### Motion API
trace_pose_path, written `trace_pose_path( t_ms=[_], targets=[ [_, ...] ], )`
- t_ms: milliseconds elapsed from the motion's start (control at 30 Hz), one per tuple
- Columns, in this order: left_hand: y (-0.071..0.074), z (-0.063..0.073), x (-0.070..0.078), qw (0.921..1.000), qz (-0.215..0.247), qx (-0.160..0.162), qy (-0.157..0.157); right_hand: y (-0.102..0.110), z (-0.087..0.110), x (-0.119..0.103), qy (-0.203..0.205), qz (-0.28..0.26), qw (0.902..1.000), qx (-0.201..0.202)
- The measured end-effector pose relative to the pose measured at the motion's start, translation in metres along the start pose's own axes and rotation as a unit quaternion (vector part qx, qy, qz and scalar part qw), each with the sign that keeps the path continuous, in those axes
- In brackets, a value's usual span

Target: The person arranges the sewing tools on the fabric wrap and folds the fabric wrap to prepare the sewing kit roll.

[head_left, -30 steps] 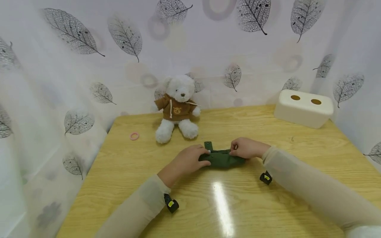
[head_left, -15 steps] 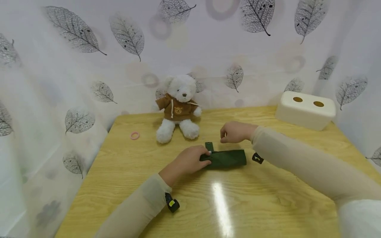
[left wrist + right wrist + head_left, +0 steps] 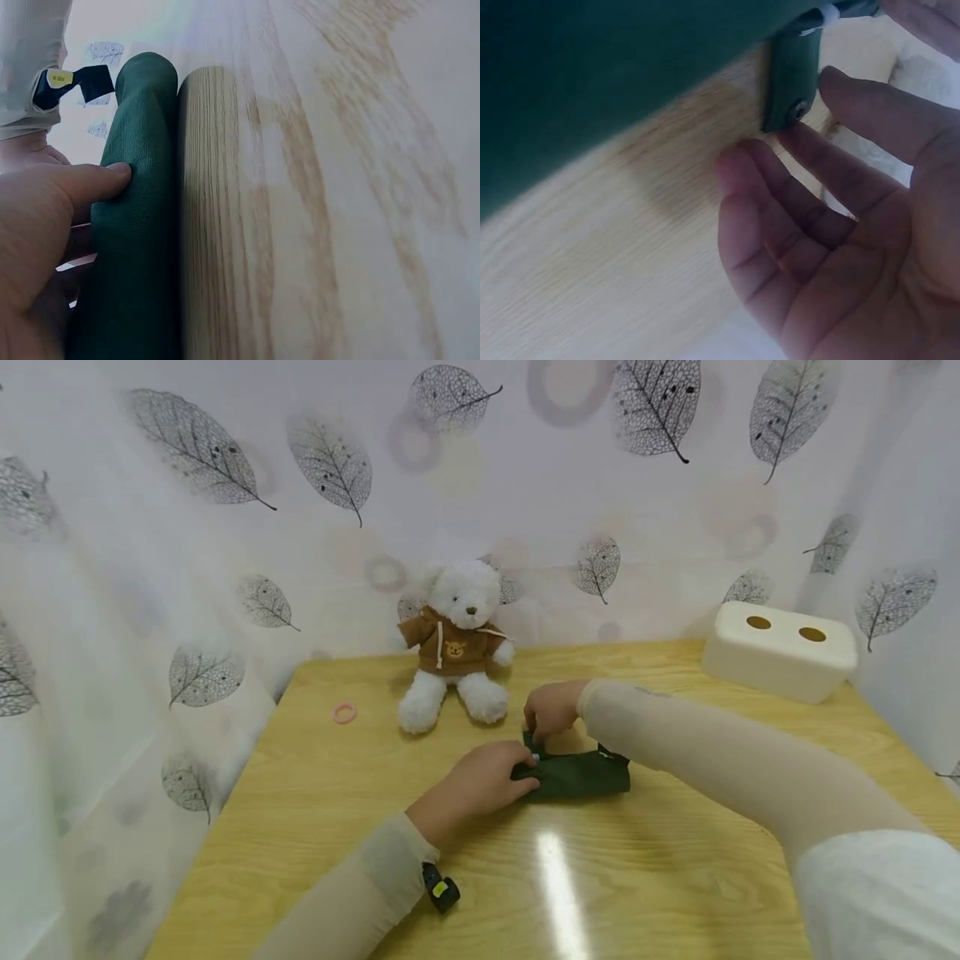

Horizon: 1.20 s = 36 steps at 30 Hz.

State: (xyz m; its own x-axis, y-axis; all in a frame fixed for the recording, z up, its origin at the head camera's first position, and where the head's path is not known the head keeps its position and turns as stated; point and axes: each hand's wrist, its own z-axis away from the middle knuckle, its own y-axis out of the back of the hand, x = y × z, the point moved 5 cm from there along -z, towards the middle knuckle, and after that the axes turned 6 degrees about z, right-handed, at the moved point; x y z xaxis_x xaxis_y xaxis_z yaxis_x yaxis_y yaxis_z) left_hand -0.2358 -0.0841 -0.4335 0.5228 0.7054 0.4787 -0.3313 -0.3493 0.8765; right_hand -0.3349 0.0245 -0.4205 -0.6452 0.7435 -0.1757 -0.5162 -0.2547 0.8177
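Note:
A rolled dark green fabric bundle (image 3: 581,778) lies on the wooden table. My left hand (image 3: 483,781) holds its left end, thumb on the near side. In the left wrist view the thumb presses the green cloth (image 3: 135,240); the other fingers are largely hidden. A short green strap (image 3: 791,82) with a metal snap sticks out from the bundle's far side. At its tip is my right hand (image 3: 553,708), fingers bent. The right wrist view shows the index fingertip touching the strap's end and the thumb beside its edge, apart from the index finger.
A white teddy bear (image 3: 455,652) in a brown hoodie sits behind the hands. A pink ring (image 3: 344,713) lies to its left. At the back right stands a cream box (image 3: 780,652) with two holes on top. A leaf-patterned curtain (image 3: 510,460) hangs behind the table.
My right hand has let go of the bundle's right part, lifted away and moved left to the strap. The bundle's right end now lies flatter. My left hand has stayed on the bundle.

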Motion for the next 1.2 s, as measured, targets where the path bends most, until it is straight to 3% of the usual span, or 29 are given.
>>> trace_pose_path(
  t_ms=[167, 467, 567, 800, 1200],
  targets=[
    [0.001, 0.001, 0.001, 1.0000, -0.006, -0.002, -0.002, 0.002, 0.003, -0.001, -0.009, -0.043, 0.9990, -0.013],
    [-0.003, 0.003, 0.004, 0.9999, -0.013, -0.007, -0.003, 0.001, 0.029, -0.014, 0.060, -0.098, 0.9919, 0.055],
    [-0.003, 0.004, 0.005, 0.9998, -0.019, 0.009, -0.006, -0.003, 0.040, -0.021, 0.068, -0.106, 0.9900, 0.065],
    [0.002, 0.004, 0.011, 0.9931, -0.070, 0.087, -0.037, -0.008, 0.054, -0.030, 0.073, -0.115, 0.9848, 0.108],
    [0.005, 0.009, 0.021, 0.9895, -0.062, 0.128, -0.026, -0.025, 0.071, -0.030, 0.072, -0.167, 0.9714, 0.153]
  ],
)
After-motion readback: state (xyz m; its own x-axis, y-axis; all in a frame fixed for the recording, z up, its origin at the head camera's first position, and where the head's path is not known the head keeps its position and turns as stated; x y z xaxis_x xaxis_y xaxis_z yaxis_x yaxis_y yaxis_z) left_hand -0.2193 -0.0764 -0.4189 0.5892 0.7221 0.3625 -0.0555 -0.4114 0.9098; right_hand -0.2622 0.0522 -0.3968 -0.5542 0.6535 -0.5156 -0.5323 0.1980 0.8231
